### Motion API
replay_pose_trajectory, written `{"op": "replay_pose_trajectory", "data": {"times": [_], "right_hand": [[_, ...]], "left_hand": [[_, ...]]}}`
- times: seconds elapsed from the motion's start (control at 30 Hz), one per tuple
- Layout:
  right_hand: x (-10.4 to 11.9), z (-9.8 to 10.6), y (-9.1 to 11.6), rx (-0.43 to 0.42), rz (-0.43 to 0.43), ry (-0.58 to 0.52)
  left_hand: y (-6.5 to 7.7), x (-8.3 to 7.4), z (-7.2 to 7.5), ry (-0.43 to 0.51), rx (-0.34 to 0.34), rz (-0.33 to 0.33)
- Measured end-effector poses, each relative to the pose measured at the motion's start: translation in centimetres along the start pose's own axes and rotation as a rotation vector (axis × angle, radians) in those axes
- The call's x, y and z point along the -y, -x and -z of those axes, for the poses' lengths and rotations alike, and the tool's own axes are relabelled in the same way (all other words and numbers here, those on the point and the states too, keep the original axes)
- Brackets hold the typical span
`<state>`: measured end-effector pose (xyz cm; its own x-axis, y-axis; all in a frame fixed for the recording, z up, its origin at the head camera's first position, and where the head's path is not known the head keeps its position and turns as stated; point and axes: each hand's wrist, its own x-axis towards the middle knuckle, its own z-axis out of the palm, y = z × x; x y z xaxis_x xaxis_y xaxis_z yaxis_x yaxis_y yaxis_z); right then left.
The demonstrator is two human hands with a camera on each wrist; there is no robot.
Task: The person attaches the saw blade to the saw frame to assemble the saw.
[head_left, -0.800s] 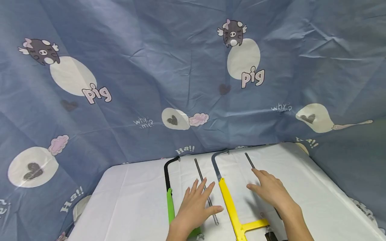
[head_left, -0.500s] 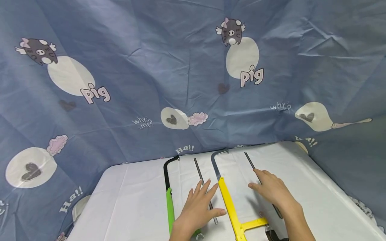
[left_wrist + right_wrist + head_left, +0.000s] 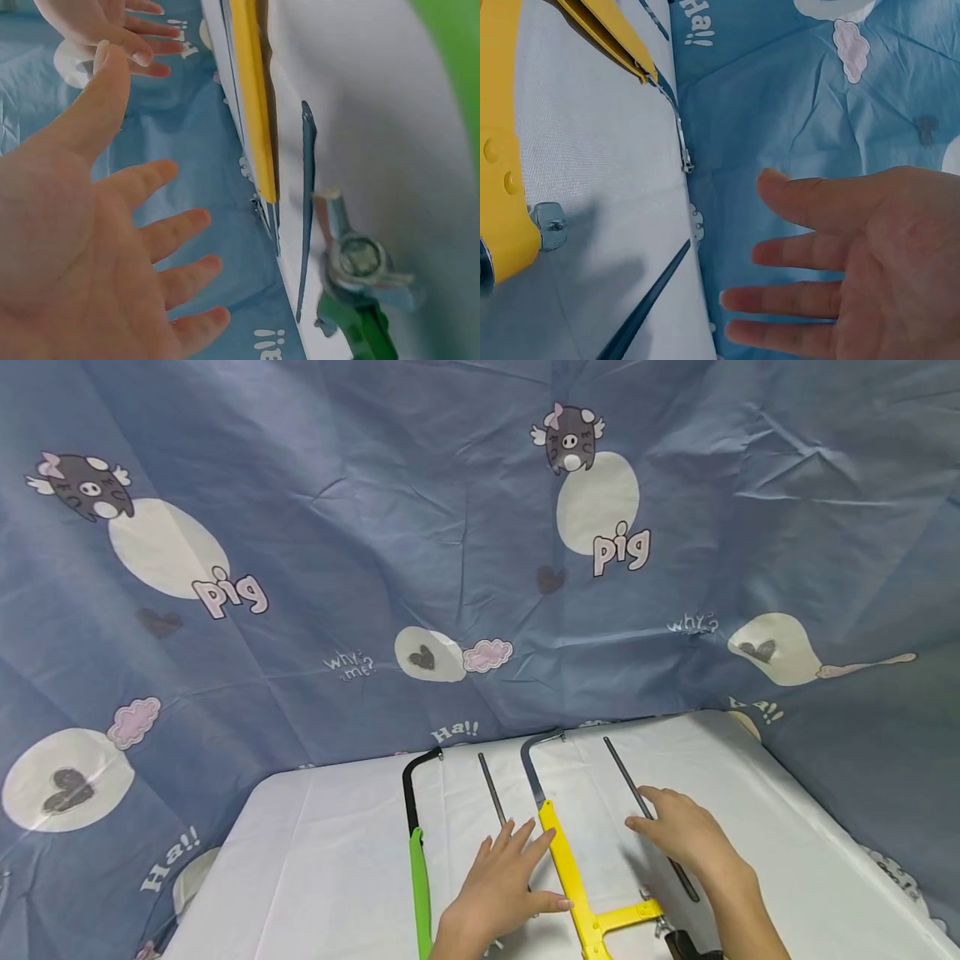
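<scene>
My left hand (image 3: 501,887) hovers, fingers spread, over a thin dark metal rod (image 3: 492,789), between a green hacksaw frame (image 3: 421,881) and a yellow hacksaw frame (image 3: 566,868). Nothing is held in it. My right hand (image 3: 693,837), also holding nothing, hangs above a second dark rod (image 3: 621,768) to the right of the yellow frame. Both palms show bare in the wrist views. A metal wing nut (image 3: 361,259) on the green frame appears close up in the left wrist view. The lower part of the green frame is hidden behind my left hand.
All the tools lie on a white-covered table (image 3: 330,860). A blue cloth (image 3: 337,568) printed with pigs hangs behind and beside it. The yellow frame's dark handle (image 3: 682,945) reaches the lower edge of the head view.
My left hand has shifted right and slightly down, its fingers now reaching the yellow frame's edge in the head view. My right hand has moved slightly right and down. The tools stay put.
</scene>
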<state>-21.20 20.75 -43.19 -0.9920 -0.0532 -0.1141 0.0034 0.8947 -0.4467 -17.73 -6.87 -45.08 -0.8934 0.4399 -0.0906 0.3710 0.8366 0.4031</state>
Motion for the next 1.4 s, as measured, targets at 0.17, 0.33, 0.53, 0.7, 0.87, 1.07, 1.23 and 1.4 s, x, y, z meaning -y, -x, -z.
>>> {"op": "replay_pose_trajectory", "data": {"times": [0.17, 0.33, 0.53, 0.7, 0.87, 1.07, 1.23, 1.4], "right_hand": [[-0.1, -0.1, -0.1, 0.02, -0.012, -0.009], [-0.4, -0.1, 0.0, 0.024, -0.012, -0.019], [-0.6, 0.0, -0.1, 0.018, -0.014, -0.015], [-0.8, 0.0, 0.1, 0.023, -0.026, -0.012], [-1.2, 0.0, 0.1, 0.034, -0.04, -0.013], [-1.6, -0.3, -0.1, 0.043, -0.05, -0.016], [-1.9, -0.6, -0.2, 0.025, -0.05, 0.003], [-2.0, -0.8, -0.3, 0.007, -0.056, 0.027]], "left_hand": [[-0.1, -0.3, -0.1, -0.009, 0.015, 0.001], [-0.2, -0.6, -0.1, -0.023, 0.027, 0.0], [-0.4, -1.0, -0.2, -0.031, 0.046, -0.004], [-0.5, -1.3, -0.4, -0.045, 0.063, -0.011], [-0.6, -1.5, -0.5, -0.053, 0.076, -0.024], [-0.7, -1.9, -0.7, -0.079, 0.079, -0.034], [-0.7, -2.3, -0.9, -0.118, 0.071, -0.047], [-0.6, -2.8, -0.9, -0.128, 0.074, -0.05]]}}
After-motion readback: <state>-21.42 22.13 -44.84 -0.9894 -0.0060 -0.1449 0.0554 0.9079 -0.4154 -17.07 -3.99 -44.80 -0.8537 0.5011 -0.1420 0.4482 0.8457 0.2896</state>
